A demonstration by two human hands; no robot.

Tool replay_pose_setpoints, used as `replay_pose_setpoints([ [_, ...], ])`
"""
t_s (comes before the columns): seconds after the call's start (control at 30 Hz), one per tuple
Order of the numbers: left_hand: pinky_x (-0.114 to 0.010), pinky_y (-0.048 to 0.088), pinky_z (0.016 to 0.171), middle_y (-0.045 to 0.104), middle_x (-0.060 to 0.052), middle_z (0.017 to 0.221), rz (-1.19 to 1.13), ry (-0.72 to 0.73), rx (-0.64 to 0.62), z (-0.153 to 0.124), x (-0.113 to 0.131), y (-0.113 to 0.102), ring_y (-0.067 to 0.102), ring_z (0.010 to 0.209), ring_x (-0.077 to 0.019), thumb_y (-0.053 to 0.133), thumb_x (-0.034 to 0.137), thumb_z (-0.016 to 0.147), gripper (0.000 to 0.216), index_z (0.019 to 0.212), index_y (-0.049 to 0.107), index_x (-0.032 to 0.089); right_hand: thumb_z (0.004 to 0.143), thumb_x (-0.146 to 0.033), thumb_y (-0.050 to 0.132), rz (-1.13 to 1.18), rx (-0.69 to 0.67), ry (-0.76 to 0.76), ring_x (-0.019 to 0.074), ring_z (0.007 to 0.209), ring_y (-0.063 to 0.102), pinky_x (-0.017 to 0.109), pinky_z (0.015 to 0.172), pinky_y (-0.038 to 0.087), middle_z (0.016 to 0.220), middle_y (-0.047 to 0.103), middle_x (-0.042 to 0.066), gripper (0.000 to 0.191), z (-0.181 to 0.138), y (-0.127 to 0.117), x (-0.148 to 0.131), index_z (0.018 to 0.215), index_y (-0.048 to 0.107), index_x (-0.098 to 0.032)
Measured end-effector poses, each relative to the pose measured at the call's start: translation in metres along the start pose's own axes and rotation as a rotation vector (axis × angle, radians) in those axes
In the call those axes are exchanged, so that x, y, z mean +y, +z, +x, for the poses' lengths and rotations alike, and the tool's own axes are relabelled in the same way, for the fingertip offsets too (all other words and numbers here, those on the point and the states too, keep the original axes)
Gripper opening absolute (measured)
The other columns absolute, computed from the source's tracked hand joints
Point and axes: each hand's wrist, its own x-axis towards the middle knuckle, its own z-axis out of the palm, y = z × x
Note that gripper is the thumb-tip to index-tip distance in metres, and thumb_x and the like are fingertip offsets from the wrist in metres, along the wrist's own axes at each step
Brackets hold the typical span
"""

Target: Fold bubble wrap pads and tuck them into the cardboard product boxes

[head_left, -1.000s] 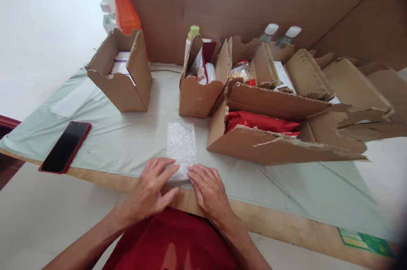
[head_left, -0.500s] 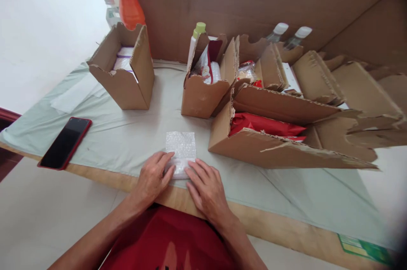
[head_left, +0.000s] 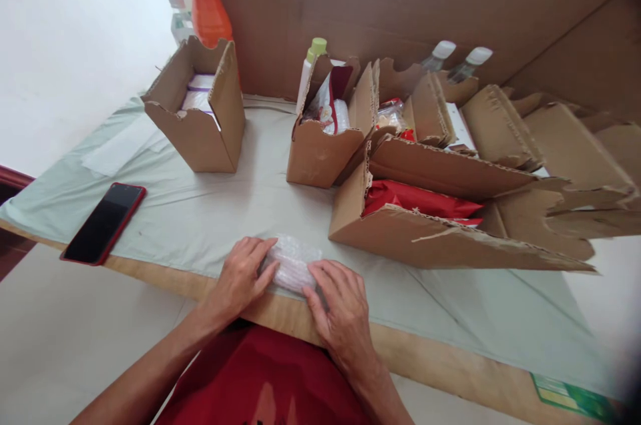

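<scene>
A small bundle of clear bubble wrap (head_left: 291, 266) lies on the cloth near the table's front edge. At its left end, my left hand (head_left: 245, 273) has fingers and thumb closed around the plastic. My right hand (head_left: 340, 298) grips the opposite end, fingers on top and thumb at the near side. What the wrap may contain cannot be made out.
A phone (head_left: 103, 223) in a red case lies at the left. Behind stand a cardboard box (head_left: 195, 145) holding white packs and another box (head_left: 320, 161) with pouches. At the right, a long box (head_left: 451, 245) holds red packets (head_left: 420, 199). Several bottles stand at the back.
The flat part of the bubble wrap that reached away from me is now folded or rolled into a compact bundle. My right hand has shifted slightly right and closed on its end.
</scene>
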Motion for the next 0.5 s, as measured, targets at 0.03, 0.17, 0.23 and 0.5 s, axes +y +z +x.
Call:
replay_pose_setpoints([
  [0.03,-0.040,0.052,0.083,0.070,-0.009,0.097,0.041,-0.015,0.008,0.003,-0.003,0.002,0.063,0.090,-0.0260,0.057,0.021,0.098,0.029,0.126,0.060,0.016,0.101,-0.021,0.054,-0.034,-0.024,-0.030,0.0289,0.117,0.061,0.044,0.097,0.046,0.121,0.070,0.013,0.025,0.001,0.002,0.000,0.124,0.064,-0.019],
  [0.17,-0.040,0.051,0.084,0.070,-0.008,0.098,0.111,-0.045,0.009,0.003,-0.008,0.003,0.062,0.091,-0.0265,0.056,0.020,0.097,0.026,0.123,0.061,0.018,0.098,-0.022,0.056,-0.143,-0.066,-0.091,0.0341,0.134,0.051,0.050,0.102,0.044,0.145,0.056,0.020,0.033,0.005,0.003,-0.003,0.131,0.061,-0.018],
  [0.23,-0.040,0.050,0.084,0.070,-0.008,0.097,0.114,-0.043,0.010,-0.001,-0.007,0.003,0.061,0.091,-0.0264,0.055,0.020,0.098,0.025,0.122,0.063,0.018,0.097,-0.024,0.058,-0.129,-0.058,-0.077,0.0333,0.134,0.051,0.051,0.104,0.043,0.144,0.057,0.019,0.034,0.004,-0.001,-0.006,0.131,0.061,-0.020],
  [0.5,-0.035,0.057,0.077,0.071,-0.009,0.102,-0.154,-0.241,0.084,-0.008,0.006,-0.007,0.068,0.094,-0.0234,0.058,0.030,0.096,0.028,0.121,0.066,0.021,0.096,-0.018,0.058,-0.032,-0.157,-0.064,0.0303,0.119,0.061,0.049,0.103,0.044,0.123,0.072,0.012,0.032,0.001,0.011,-0.001,0.128,0.063,-0.020],
])
